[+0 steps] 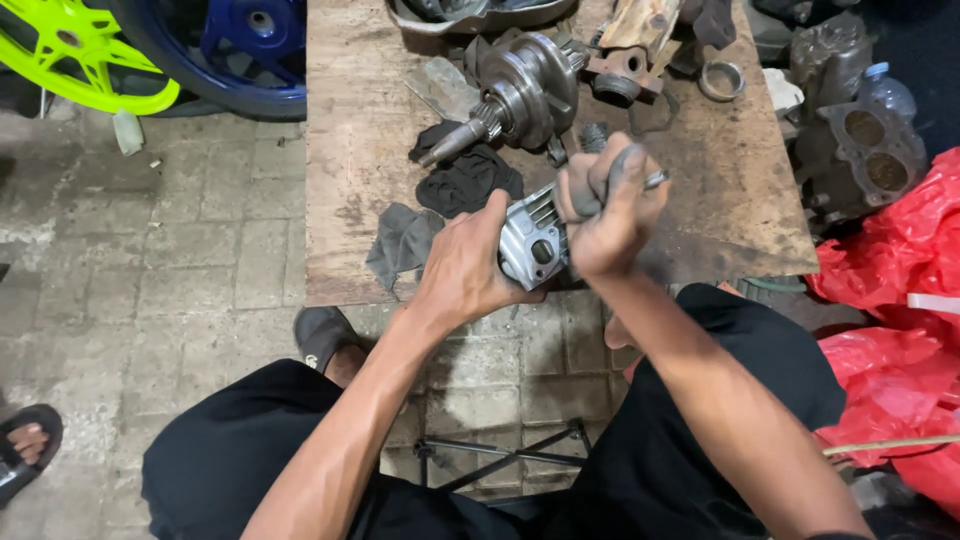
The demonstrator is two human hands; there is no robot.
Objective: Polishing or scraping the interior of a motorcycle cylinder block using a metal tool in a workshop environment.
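Observation:
My left hand (468, 262) grips a finned, silver-grey engine cylinder (530, 240) held at the near edge of a low wooden board (350, 150). My right hand (610, 205) is closed around a dark tool handle, its metal tip (655, 179) poking out to the right, just above the cylinder. A crankshaft (520, 90) with a splined shaft lies on the board behind my hands. Dark rags (455, 180) lie beside it.
An engine block (860, 150) and red plastic bags (900, 270) sit at the right. A blue wheel (240, 50) and a neon-yellow wheel (80, 50) lean at the top left. A metal ring (722, 80) rests on the board. Someone's sandalled foot (25, 445) shows at the left edge.

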